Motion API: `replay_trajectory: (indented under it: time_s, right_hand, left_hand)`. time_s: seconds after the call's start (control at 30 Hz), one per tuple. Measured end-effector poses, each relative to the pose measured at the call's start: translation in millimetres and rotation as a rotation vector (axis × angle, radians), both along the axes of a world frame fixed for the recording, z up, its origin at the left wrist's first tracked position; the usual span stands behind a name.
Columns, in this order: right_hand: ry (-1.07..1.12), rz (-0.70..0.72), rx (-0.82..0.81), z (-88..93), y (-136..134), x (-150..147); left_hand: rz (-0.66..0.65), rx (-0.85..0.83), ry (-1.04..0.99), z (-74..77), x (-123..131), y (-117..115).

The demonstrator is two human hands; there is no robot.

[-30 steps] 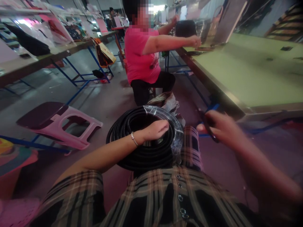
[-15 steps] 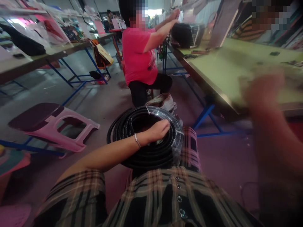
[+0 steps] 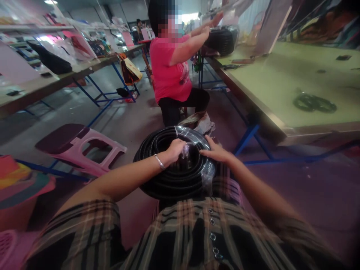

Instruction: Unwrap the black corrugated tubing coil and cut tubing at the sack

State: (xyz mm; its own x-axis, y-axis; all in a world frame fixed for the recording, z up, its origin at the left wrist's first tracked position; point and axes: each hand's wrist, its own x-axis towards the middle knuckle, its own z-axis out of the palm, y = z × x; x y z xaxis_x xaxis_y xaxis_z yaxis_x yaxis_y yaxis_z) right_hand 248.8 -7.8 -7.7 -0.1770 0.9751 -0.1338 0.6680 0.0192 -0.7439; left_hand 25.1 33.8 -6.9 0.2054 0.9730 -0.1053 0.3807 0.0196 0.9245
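A thick coil of black hose or tubing [image 3: 168, 189] rests on my lap, its right side wrapped in clear plastic film [image 3: 209, 168]. My left hand [image 3: 176, 150], with a silver bangle at the wrist, is closed at the coil's centre hole. A crumpled end of clear film shows at its fingers. My right hand [image 3: 218, 150] lies against the wrapped right side of the coil, with thumb and forefinger spread apart and touching it. The other fingers of that hand are partly hidden.
On the right, a green-topped table [image 3: 261, 80] holds a small bundle of black cord [image 3: 313, 103]. A person in a pink shirt [image 3: 168, 75] sits ahead, hands at another black coil [image 3: 221, 39]. A pink stool [image 3: 98, 150] stands left, near a long workbench [image 3: 64, 77].
My right hand has come from over the table down to the coil's right side. The black cord bundle now shows on the table. My left hand has shifted slightly left, with film visible at it.
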Motion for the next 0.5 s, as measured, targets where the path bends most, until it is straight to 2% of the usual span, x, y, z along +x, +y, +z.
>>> replay_trajectory:
  time_s: [0.1,0.23,0.37,0.5]
  right_hand:
    - [0.010,-0.118,0.023,-1.1,-29,-18]
    - [-0.025,-0.223,0.067,0.4,-57,-40]
    - [-0.029,-0.223,0.060,-3.8,-63,-44]
    - [-0.018,-0.228,0.077,-8.9,-60,-42]
  left_hand:
    - [0.026,-0.014,-0.032,0.3,-10,-2]
    - [-0.231,0.179,0.080,6.2,-16,-11]
    - [-0.429,0.219,0.166,12.9,-17,-11]
    - [-0.469,0.287,0.244,24.8,-15,-6]
